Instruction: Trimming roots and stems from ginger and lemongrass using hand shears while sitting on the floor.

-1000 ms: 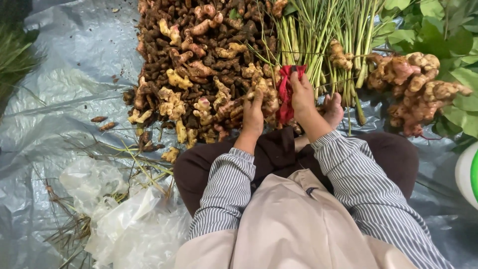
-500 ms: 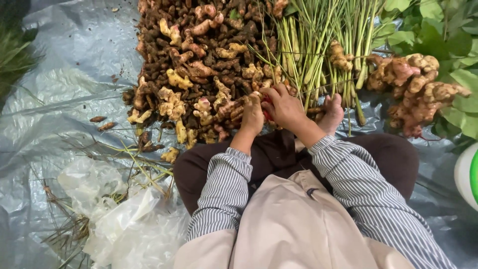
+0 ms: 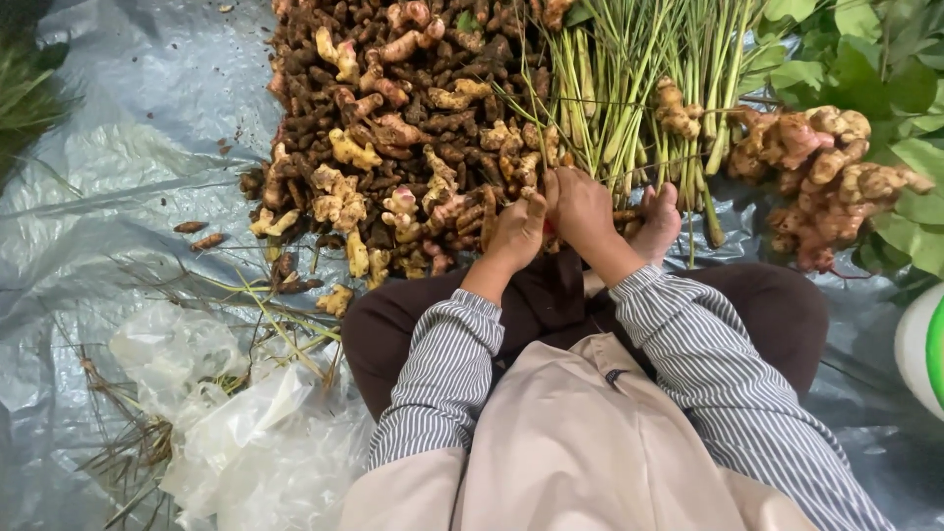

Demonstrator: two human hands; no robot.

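My left hand (image 3: pixel 516 234) and my right hand (image 3: pixel 582 208) are pressed together at the near edge of a big pile of brown and yellow roots (image 3: pixel 393 138). A sliver of a red piece (image 3: pixel 550 228) shows between the two hands, under the curled fingers of my right hand. The fingers of my left hand bend into the roots, and what they hold is hidden. Green lemongrass stalks (image 3: pixel 639 98) lie just beyond my right hand. My bare foot (image 3: pixel 657 221) rests beside them.
A heap of pale pinkish ginger (image 3: pixel 826 167) lies at the right among green leaves (image 3: pixel 885 69). Everything sits on a grey plastic sheet (image 3: pixel 118 147). Crumpled clear plastic bags (image 3: pixel 236 423) and dry stalks lie at my left. A white and green container (image 3: pixel 924 349) shows at the right edge.
My right hand, which held the red piece up against the lemongrass, has come down and left against my left hand. The red piece is now nearly covered.
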